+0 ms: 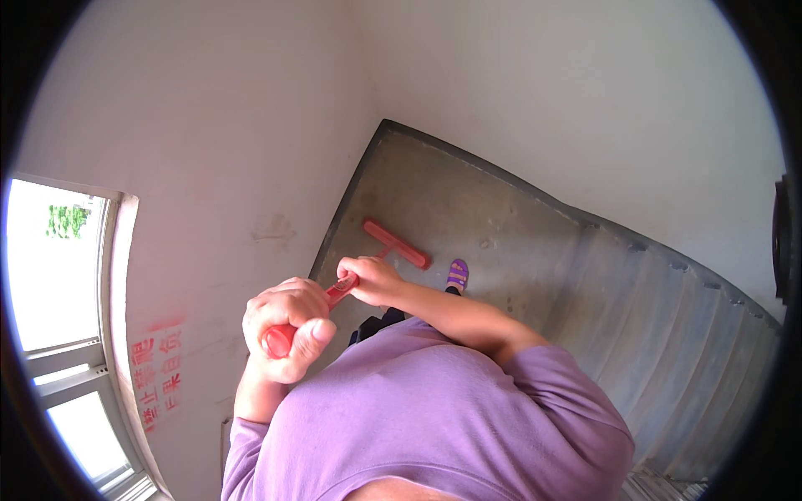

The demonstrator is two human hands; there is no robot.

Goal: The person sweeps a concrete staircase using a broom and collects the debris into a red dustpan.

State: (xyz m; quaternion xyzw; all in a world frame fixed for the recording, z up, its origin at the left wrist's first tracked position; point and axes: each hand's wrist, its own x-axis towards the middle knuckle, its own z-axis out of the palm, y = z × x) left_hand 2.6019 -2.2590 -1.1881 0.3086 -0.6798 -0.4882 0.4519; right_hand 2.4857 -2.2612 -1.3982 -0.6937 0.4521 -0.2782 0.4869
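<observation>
My left hand (288, 329) is closed around the rounded top end of the red handle (343, 287) of a long-handled floor tool. Further down, my right hand (369, 278) grips the same handle. The tool's long, narrow red head (397, 243) lies on the grey concrete floor (438, 181), beyond my right hand. Whether its underside has bristles or a blade cannot be told. Part of the handle is hidden behind my hands.
Grey stairs (645, 332) lead off on the right. White walls with a dark skirting band (476, 161) meet in a corner ahead. A window (56, 269) is at the left, near red writing on the wall. My foot in a purple sandal (458, 273) stands right of the tool's head.
</observation>
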